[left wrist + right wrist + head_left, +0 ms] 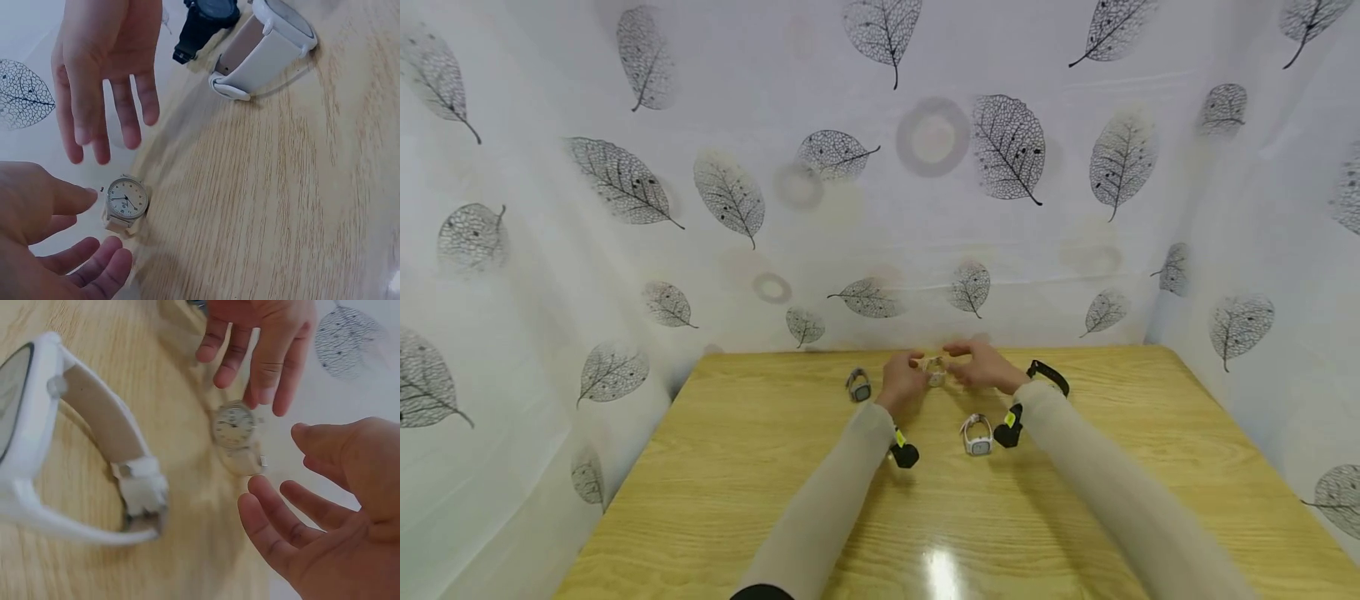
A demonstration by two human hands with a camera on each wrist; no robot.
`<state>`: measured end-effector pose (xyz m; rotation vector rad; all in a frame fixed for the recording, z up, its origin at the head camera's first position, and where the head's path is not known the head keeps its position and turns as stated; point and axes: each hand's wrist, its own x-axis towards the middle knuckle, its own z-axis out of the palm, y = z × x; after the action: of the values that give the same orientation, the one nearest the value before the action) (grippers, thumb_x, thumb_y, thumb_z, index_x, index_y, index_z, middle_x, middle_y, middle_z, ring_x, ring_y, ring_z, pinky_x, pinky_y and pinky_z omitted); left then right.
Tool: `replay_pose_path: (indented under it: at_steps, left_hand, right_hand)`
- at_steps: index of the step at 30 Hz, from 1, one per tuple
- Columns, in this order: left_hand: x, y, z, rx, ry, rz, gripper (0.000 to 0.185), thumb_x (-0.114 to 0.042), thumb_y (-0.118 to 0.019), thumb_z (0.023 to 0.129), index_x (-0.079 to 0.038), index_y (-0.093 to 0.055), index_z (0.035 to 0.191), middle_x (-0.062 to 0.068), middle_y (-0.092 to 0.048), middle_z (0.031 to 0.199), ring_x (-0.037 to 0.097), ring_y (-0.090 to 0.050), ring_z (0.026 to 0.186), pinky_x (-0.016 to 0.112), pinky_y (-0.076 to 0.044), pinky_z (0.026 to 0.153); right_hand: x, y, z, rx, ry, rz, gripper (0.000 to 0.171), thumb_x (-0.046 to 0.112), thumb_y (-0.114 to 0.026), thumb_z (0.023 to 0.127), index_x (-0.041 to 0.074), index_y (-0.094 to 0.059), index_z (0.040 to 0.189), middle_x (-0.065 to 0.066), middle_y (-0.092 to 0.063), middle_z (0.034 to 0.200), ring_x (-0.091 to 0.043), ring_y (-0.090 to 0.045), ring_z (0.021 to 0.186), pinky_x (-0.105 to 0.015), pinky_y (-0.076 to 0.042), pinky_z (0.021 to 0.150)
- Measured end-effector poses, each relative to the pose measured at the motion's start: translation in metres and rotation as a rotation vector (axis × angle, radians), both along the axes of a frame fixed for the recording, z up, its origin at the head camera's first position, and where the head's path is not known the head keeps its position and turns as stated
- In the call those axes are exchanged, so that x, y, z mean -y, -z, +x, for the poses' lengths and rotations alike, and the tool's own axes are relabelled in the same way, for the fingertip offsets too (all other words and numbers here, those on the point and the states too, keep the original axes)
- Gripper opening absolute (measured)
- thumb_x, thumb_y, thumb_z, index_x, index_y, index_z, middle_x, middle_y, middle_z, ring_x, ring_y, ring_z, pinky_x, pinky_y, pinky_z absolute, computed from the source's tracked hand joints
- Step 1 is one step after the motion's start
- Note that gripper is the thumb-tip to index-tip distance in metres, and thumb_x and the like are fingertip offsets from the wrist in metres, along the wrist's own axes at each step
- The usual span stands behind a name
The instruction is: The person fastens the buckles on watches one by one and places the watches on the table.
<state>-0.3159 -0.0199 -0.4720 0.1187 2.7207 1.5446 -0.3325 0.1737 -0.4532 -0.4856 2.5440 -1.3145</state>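
A small beige watch with a round pale dial (935, 372) (125, 201) (235, 430) lies near the far edge of the wooden table (775, 467). My left hand (908, 371) (94, 228) hovers just left of it, fingers spread and relaxed, holding nothing. My right hand (964, 360) (275, 484) hovers just right of it, fingers also loose and apart. Neither hand touches the watch. In the left wrist view the right hand (103, 81) hangs above the watch with straight fingers. In the right wrist view the left hand (256, 356) does the same.
A white square-faced watch (978, 435) (262, 47) (62, 444) stands on the table nearer me. A grey watch (859, 386) lies to the left, a black watch (1049, 375) (209, 19) to the right. Leaf-print curtains (880, 208) close in the table's back and sides.
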Motion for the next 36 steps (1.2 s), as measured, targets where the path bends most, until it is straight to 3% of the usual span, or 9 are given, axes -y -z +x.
replay_pose_path:
  at_steps: [5, 10, 14, 17, 24, 31, 36]
  left_hand:
    - [0.0, -0.007, 0.003, -0.063, -0.009, 0.004, 0.039, -0.014, -0.071, 0.096, 0.0, -0.065, 0.132, 0.023, -0.065, 0.126, 0.037, -0.062, 0.115, 0.047, -0.054, 0.094]
    - [-0.003, -0.015, 0.006, -0.111, 0.007, 0.026, 0.036, -0.016, -0.071, 0.097, -0.003, -0.066, 0.131, 0.02, -0.066, 0.128, 0.034, -0.062, 0.116, 0.045, -0.055, 0.094]
    - [-0.008, -0.024, 0.013, -0.137, 0.042, 0.057, 0.033, -0.013, -0.071, 0.098, -0.005, -0.068, 0.129, 0.022, -0.066, 0.127, 0.033, -0.064, 0.114, 0.043, -0.057, 0.09]
    - [-0.013, -0.03, 0.02, -0.128, 0.06, 0.086, 0.033, -0.014, -0.07, 0.098, -0.007, -0.068, 0.13, 0.021, -0.066, 0.126, 0.03, -0.066, 0.106, 0.038, -0.059, 0.084]
    - [-0.031, -0.038, 0.032, -0.12, 0.089, 0.113, 0.033, -0.017, -0.072, 0.098, -0.009, -0.068, 0.13, 0.019, -0.067, 0.123, 0.016, -0.064, 0.082, 0.026, -0.056, 0.065]
    - [-0.048, -0.04, 0.038, -0.161, 0.145, 0.114, 0.034, -0.019, -0.072, 0.099, -0.01, -0.067, 0.131, 0.019, -0.068, 0.121, 0.015, -0.065, 0.076, 0.026, -0.056, 0.061]
    - [-0.058, -0.038, 0.041, -0.15, 0.17, 0.101, 0.035, -0.023, -0.071, 0.099, -0.012, -0.066, 0.132, 0.018, -0.068, 0.122, 0.015, -0.067, 0.076, 0.027, -0.057, 0.061]
  right_hand:
    - [-0.017, -0.021, 0.013, -0.042, -0.021, -0.007, 0.051, 0.014, -0.058, 0.106, -0.003, -0.043, 0.153, -0.032, -0.044, 0.151, -0.046, -0.064, 0.113, -0.052, -0.059, 0.086]
    - [-0.036, -0.038, 0.029, -0.109, -0.026, 0.001, 0.05, 0.017, -0.056, 0.108, 0.001, -0.044, 0.153, -0.032, -0.047, 0.149, -0.046, -0.065, 0.111, -0.057, -0.057, 0.089]
    - [-0.051, -0.044, 0.037, -0.167, -0.006, 0.029, 0.048, 0.021, -0.057, 0.108, 0.005, -0.048, 0.152, -0.027, -0.053, 0.146, -0.035, -0.069, 0.104, -0.053, -0.058, 0.087]
    - [-0.063, -0.047, 0.043, -0.2, 0.01, 0.045, 0.047, 0.024, -0.058, 0.108, 0.007, -0.05, 0.151, -0.023, -0.056, 0.144, -0.028, -0.071, 0.1, -0.05, -0.06, 0.084]
    - [-0.092, -0.054, 0.066, -0.244, 0.076, 0.08, 0.047, 0.026, -0.058, 0.108, 0.006, -0.051, 0.15, -0.023, -0.059, 0.141, -0.029, -0.071, 0.1, -0.045, -0.061, 0.078]
    - [-0.124, -0.052, 0.081, -0.253, 0.123, 0.097, 0.047, 0.026, -0.057, 0.108, 0.003, -0.051, 0.149, -0.028, -0.059, 0.138, -0.033, -0.071, 0.097, -0.035, -0.06, 0.07]
    - [-0.142, -0.045, 0.088, -0.241, 0.141, 0.104, 0.047, 0.022, -0.055, 0.109, 0.0, -0.049, 0.149, -0.031, -0.057, 0.138, -0.044, -0.069, 0.104, -0.039, -0.061, 0.074]
